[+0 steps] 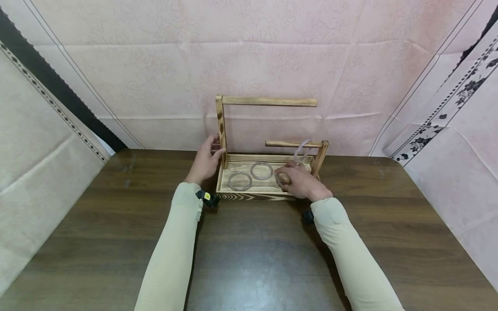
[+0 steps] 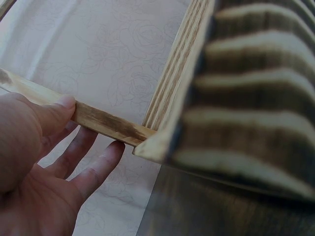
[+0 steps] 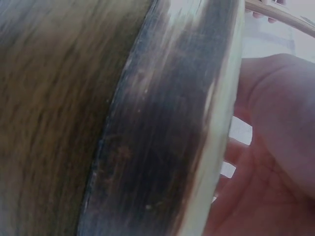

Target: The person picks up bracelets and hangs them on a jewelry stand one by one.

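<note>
A wooden stand has a shallow tray (image 1: 256,190) and two horizontal bars on posts. My left hand (image 1: 206,160) holds its tall left post (image 2: 106,120), thumb on one side and fingers on the other. Two clear bangles, a front one (image 1: 229,181) and a rear one (image 1: 261,163), lie flat in the tray. Another clear bangle (image 1: 298,151) hangs on the lower bar (image 1: 282,144). My right hand (image 1: 301,179) reaches into the tray's right side, its curled fingers at a further bangle (image 1: 278,181) partly covered by them. In the right wrist view the tray wall hides those fingertips.
The stand sits near the far edge of a dark wooden table (image 1: 249,242). Just behind rises a pale pink patterned cloth (image 1: 249,56), and more cloth hangs at both sides. The upper bar (image 1: 272,102) extends rightward above the tray, its right end free.
</note>
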